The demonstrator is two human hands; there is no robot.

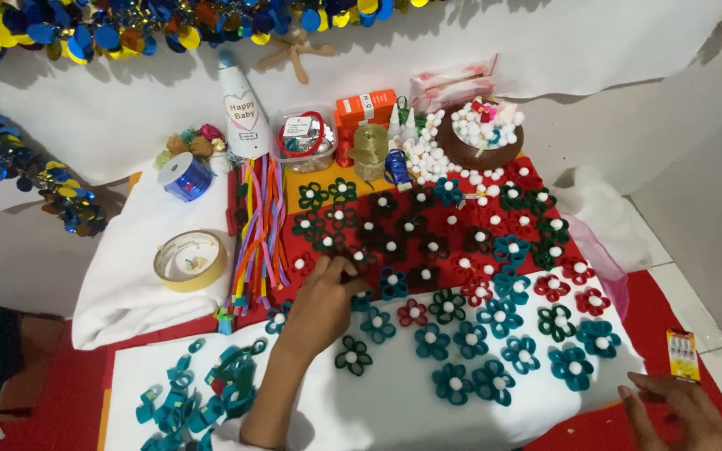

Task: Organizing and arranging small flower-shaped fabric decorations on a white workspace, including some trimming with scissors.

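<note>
**Paper flowers all over the desk**

Left hand (321, 299) is pinching a dark flower (333, 269) at its fingertips, lying flat and round, so no real long axis. Looks light, soft and easily crushed; grab the petal edge. Right hand (677, 409) rests loosely open, flat, near a small yellow pack (683, 355).

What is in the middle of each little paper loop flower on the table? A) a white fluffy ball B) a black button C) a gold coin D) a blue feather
A: each paper loop flower, like the teal one on the white cloth, has a small white pom-pom in its centre.
</note>
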